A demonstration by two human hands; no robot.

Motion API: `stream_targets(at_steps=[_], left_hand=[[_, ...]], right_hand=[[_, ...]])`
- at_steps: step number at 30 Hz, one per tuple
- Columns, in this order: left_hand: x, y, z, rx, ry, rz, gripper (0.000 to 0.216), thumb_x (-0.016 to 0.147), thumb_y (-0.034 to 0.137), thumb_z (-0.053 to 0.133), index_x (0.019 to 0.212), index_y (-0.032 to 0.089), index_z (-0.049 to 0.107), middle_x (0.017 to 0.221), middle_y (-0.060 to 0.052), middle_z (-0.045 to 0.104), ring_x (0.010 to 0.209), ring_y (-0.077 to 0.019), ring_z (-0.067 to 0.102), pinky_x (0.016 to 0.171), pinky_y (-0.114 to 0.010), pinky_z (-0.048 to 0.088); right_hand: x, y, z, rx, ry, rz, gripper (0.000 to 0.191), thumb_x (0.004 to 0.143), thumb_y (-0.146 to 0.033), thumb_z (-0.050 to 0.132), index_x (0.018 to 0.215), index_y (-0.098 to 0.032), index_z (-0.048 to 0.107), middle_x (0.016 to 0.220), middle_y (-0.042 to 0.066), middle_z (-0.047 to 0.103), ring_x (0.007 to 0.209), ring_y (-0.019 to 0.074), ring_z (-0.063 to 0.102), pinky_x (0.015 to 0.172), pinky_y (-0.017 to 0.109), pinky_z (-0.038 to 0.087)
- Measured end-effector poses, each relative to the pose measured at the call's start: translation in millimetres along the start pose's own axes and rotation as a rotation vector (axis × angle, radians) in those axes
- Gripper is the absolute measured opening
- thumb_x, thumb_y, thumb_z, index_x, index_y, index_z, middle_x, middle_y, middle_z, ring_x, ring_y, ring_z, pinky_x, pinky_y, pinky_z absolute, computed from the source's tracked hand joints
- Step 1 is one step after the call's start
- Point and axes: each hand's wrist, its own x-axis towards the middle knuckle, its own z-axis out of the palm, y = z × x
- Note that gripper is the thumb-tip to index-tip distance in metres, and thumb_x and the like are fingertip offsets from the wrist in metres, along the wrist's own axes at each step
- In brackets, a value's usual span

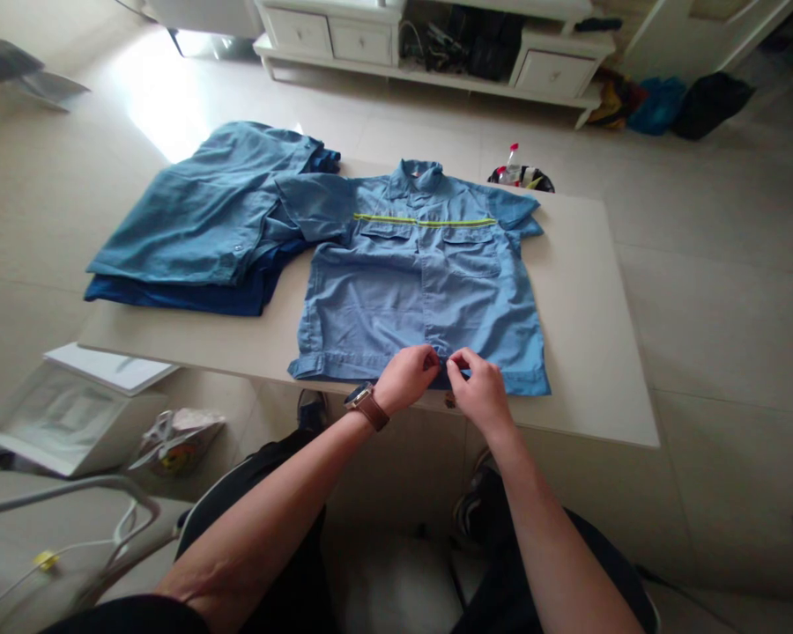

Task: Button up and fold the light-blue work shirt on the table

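Observation:
A blue short-sleeved work shirt (pixel 376 291) with a yellow stripe across its chest lies face up on the white table (pixel 595 335), collar away from me. At the middle of its bottom hem, my left hand (pixel 410 374), with a watch on the wrist, pinches the front edge of the shirt. Just to the right, my right hand (pixel 476 383) has thumb and forefinger pressed together at the same hem. The fingertips of both hands are close together, and the fine detail between them is too small to make out.
Folded blue clothes (pixel 185 211) are stacked at the table's left. A bin with plastic bottles (pixel 512 167) stands behind the far edge. On the floor at left are a white box (pixel 72 414) and a clear bag (pixel 178 440). A white cabinet (pixel 363 40) stands beyond.

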Motion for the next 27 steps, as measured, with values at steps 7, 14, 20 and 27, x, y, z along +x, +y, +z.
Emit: stream_targets(at_steps=[7,14,20,27], left_hand=[[0.6,-1.8,-0.4,-0.018,0.016,-0.004,0.009,0.088,0.011,0.059,0.088,0.016,0.067,0.08,-0.002,0.071,0.069,-0.0121,0.059,0.066,-0.022,0.039],[-0.5,-0.1,-0.1,0.019,0.028,-0.018,0.009,0.089,0.013,0.058,0.087,0.017,0.066,0.081,-0.002,0.072,0.071,-0.0135,0.061,0.065,-0.023,0.039],[-2.1,0.4,1.8,0.08,0.043,-0.032,0.01,0.092,0.017,0.057,0.089,0.018,0.066,0.083,-0.004,0.073,0.074,-0.0159,0.064,0.066,-0.024,0.04],[-2.1,0.3,2.9,0.046,0.042,0.009,0.012,0.089,0.012,0.055,0.09,0.017,0.066,0.083,-0.003,0.072,0.076,-0.0151,0.063,0.068,-0.024,0.04]], right_hand=[[0.4,-1.0,0.2,0.001,0.004,-0.081,0.02,0.094,-0.025,0.055,0.079,-0.022,0.067,0.086,0.004,0.073,0.083,0.0208,0.068,0.076,0.03,0.045],[-0.7,-3.0,0.9,0.061,0.003,-0.049,0.016,0.093,-0.025,0.055,0.093,-0.023,0.07,0.093,0.004,0.076,0.087,0.0206,0.071,0.081,0.03,0.051],[-1.4,-6.1,1.1,0.079,0.01,0.025,0.02,0.092,-0.023,0.055,0.108,-0.024,0.068,0.094,0.003,0.078,0.088,0.0211,0.074,0.08,0.032,0.054],[-1.9,-4.5,2.6,0.07,0.014,0.008,0.019,0.089,-0.018,0.058,0.103,-0.024,0.067,0.094,0.003,0.078,0.088,0.0209,0.075,0.081,0.032,0.054]])
